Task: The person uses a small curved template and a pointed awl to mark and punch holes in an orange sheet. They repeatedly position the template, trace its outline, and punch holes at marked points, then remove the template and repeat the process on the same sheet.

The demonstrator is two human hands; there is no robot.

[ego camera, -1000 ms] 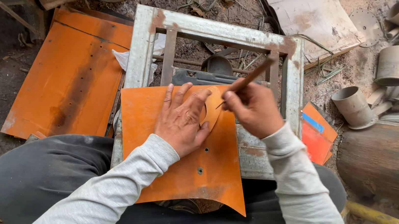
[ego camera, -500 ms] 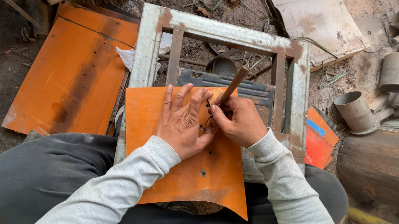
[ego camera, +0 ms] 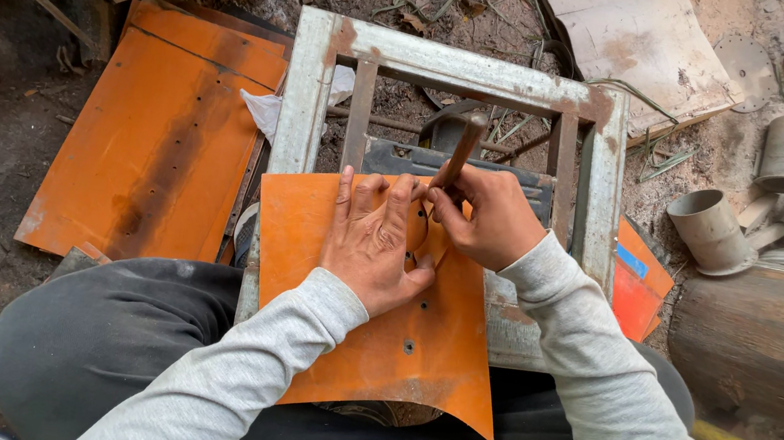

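On the metal frame (ego camera: 306, 88), the orange sheet (ego camera: 366, 338) was pressed by the left hand (ego camera: 371, 242), fingers spread; a wooden-handled tool (ego camera: 459, 153) was clamped in the right hand (ego camera: 485, 217).

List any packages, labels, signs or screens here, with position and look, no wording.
No packages, signs or screens show.
Blue strip, perhaps a label: on the small orange sheet right of the metal frame, beside the right hand; narrow, slanted.
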